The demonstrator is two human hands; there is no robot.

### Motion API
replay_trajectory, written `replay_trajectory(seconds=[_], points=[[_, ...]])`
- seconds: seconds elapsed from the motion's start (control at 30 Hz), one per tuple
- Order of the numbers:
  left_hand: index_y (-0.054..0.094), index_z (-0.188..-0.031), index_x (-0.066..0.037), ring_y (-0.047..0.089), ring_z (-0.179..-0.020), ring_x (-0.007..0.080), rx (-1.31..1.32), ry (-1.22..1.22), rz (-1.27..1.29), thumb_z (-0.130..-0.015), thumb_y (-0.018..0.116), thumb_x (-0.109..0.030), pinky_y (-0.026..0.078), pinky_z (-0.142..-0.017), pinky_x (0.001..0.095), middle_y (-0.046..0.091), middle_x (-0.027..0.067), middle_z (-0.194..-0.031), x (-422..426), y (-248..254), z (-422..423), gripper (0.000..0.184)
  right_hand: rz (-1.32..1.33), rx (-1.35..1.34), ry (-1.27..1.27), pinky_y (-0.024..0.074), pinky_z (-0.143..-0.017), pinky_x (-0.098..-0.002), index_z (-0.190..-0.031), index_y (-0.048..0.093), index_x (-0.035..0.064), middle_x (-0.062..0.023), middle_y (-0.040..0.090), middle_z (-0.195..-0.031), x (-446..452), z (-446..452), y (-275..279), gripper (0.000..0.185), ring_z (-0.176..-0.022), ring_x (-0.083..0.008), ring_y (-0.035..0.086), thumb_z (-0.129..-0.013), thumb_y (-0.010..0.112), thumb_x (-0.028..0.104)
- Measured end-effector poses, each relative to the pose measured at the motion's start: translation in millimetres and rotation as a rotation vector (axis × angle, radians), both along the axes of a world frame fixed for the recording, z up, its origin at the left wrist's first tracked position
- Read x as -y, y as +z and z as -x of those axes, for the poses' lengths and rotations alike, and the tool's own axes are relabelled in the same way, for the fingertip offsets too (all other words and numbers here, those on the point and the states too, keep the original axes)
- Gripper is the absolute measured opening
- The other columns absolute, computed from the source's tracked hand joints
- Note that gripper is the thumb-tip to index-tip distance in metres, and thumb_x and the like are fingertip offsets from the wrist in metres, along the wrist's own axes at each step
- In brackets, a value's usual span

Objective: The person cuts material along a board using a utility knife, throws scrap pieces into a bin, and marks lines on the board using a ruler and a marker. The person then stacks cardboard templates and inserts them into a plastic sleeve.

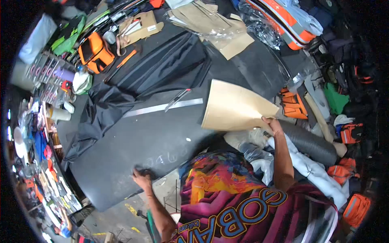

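Observation:
My right hand (pixel 274 125) grips the lower right edge of a tan paper sheet (pixel 237 106), lifted at the table's near right side and slightly bent. My left hand (pixel 142 179) is low at the near edge of the dark tabletop (pixel 109 162), fingers bent and a little blurred. Something dark shows at its fingertips; I cannot tell whether it is a cloth or shadow. Beside it are faint chalk figures (pixel 164 158), partly smudged. A small white piece, perhaps chalk (pixel 188 139), lies farther right. Beyond are a metal ruler (pixel 162 108) and a utility knife (pixel 178 99) resting across it.
Black fabric (pixel 162 67) lies bunched over the table's middle and left. Brown paper pieces (pixel 210 22) and an orange bag (pixel 96 52) sit at the back. At the right are a black roll (pixel 310 141), plastic-wrapped rolls and orange bags. Clear drawers (pixel 42 71) stand left.

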State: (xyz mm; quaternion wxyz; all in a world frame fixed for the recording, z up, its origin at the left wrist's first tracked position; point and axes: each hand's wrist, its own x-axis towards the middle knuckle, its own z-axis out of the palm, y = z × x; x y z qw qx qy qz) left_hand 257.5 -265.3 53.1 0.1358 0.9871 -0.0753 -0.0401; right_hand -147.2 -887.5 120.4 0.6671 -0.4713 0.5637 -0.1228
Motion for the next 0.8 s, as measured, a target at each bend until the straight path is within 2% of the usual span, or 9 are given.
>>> replay_trajectory(seconds=[0.13,0.2,0.27,0.33,0.37,0.43,0.53,0.67,0.8], points=[[0.051,-0.147,-0.010,0.049,-0.126,0.0441,-0.121,0.020,0.172,-0.073,0.080,-0.016,0.041,-0.108,0.0500,0.046,0.0263,-0.138,99,12,45,0.079,0.007,0.282,-0.216,0.0579,-0.081,-0.0316,-0.120,0.066,-0.0027,-0.0099,0.072,-0.105,40,19,-20,0.035,-0.091,-0.0201,0.070,-0.092,0.075,0.016],[0.053,-0.146,-0.009,0.049,-0.126,0.0431,-0.136,-0.004,0.257,-0.075,0.080,-0.016,0.042,-0.108,0.0495,0.045,0.0252,-0.139,134,6,57,0.077,-0.166,0.196,-0.315,0.0597,-0.078,-0.0277,-0.117,0.065,-0.0037,-0.0094,0.070,-0.103,61,18,5,0.028,-0.090,-0.0209,0.070,-0.093,0.072,0.008],[0.054,-0.144,-0.007,0.050,-0.127,0.0413,-0.220,-0.022,0.306,-0.082,0.078,-0.015,0.044,-0.109,0.0487,0.040,0.0229,-0.143,171,25,63,0.067,-0.097,0.500,-0.494,0.0615,-0.075,-0.0266,-0.119,0.062,-0.0058,-0.0107,0.069,-0.104,82,16,-19,0.026,-0.090,-0.0227,0.070,-0.094,0.068,0.000],[0.055,-0.142,-0.006,0.051,-0.127,0.0409,-0.378,0.033,0.541,-0.084,0.077,-0.014,0.044,-0.110,0.0487,0.039,0.0227,-0.145,193,34,60,0.063,-0.154,0.514,-0.484,0.0627,-0.075,-0.0286,-0.122,0.059,-0.0075,-0.0146,0.069,-0.108,104,18,-33,0.028,-0.096,-0.0258,0.071,-0.095,0.065,-0.003],[0.057,-0.138,-0.004,0.053,-0.125,0.0424,-0.254,-0.077,0.330,-0.085,0.074,-0.013,0.045,-0.108,0.0484,0.042,0.0244,-0.144,210,55,61,0.056,-0.181,0.540,-0.515,0.0631,-0.079,-0.0301,-0.124,0.057,-0.0083,-0.0169,0.068,-0.112,109,16,-33,0.030,-0.099,-0.0287,0.070,-0.095,0.063,-0.004],[0.058,-0.137,-0.003,0.053,-0.124,0.0434,-0.213,-0.153,0.269,-0.086,0.074,-0.013,0.045,-0.107,0.0483,0.043,0.0251,-0.143,224,54,50,0.054,-0.221,0.600,-0.635,0.0625,-0.092,-0.0343,-0.130,0.053,-0.0105,-0.0215,0.064,-0.125,116,10,-39,0.035,-0.109,-0.0373,0.068,-0.096,0.061,-0.006],[0.063,-0.129,-0.001,0.053,-0.125,0.0444,-0.179,-0.249,0.270,-0.087,0.071,-0.013,0.045,-0.107,0.0473,0.046,0.0265,-0.141,249,54,26,0.045,-0.140,0.532,-0.617,0.0610,-0.096,-0.0351,-0.131,0.052,-0.0118,-0.0216,0.063,-0.128,109,11,-43,0.035,-0.110,-0.0402,0.068,-0.097,0.059,-0.008],[0.067,-0.122,0.001,0.053,-0.126,0.0421,-0.178,-0.504,0.276,-0.088,0.068,-0.009,0.045,-0.106,0.0465,0.051,0.0255,-0.138,304,65,3,0.036,-0.072,0.510,-0.518,0.0616,-0.087,-0.0325,-0.130,0.055,-0.0100,-0.0205,0.065,-0.124,87,18,-38,0.038,-0.107,-0.0340,0.070,-0.093,0.064,-0.001],[0.068,-0.119,0.002,0.054,-0.125,0.0414,-0.137,-0.701,0.379,-0.084,0.070,-0.002,0.045,-0.107,0.0432,0.055,0.0232,-0.132,403,120,2,0.035,-0.158,0.510,-0.560,0.0604,-0.079,-0.0318,-0.126,0.058,-0.0095,-0.0177,0.068,-0.115,115,51,-90,0.036,-0.096,-0.0294,0.072,-0.093,0.066,0.004]])
